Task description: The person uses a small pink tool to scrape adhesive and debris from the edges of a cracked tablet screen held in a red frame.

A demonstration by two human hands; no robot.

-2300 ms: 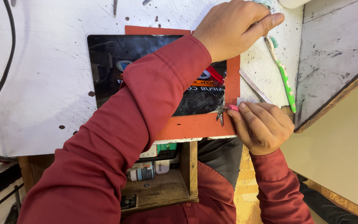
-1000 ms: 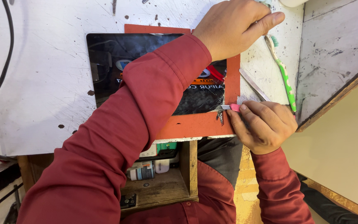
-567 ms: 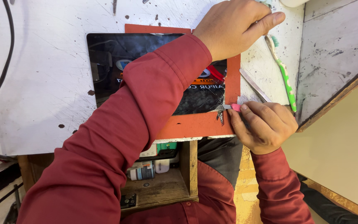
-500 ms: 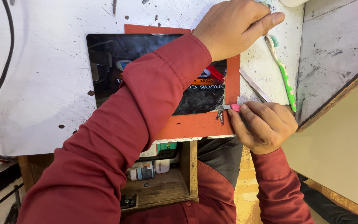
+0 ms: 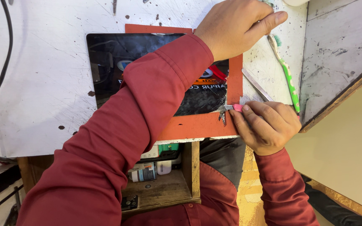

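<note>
Scuffed white table (image 5: 42, 83) fills the far and left of the scene, speckled with dark spots, with a black cable (image 5: 3, 71) curving down its left edge. On it lies an orange mat (image 5: 197, 125), and on the mat a tablet (image 5: 114, 62) with a dark, glossy screen; its near-right corner is cracked and splintered. A red sleeve crosses the middle of the tablet and hides much of the screen. The left hand (image 5: 235, 27) rests at the far right corner of the tablet, its grip curled and pressing down; whether it holds anything I cannot tell. The right hand (image 5: 267, 125) sits at the near right corner, its grip pinched on a small pink-handled blade (image 5: 233, 107) whose tip touches the cracked corner. Most of that tool is buried in the fingers. Just right of the mat lie metal tweezers (image 5: 256, 86) and a green toothbrush (image 5: 285, 71), its head partly under the left hand. Below the table edge a wooden shelf (image 5: 164, 188) holds small bottles, hard to make out.
</note>
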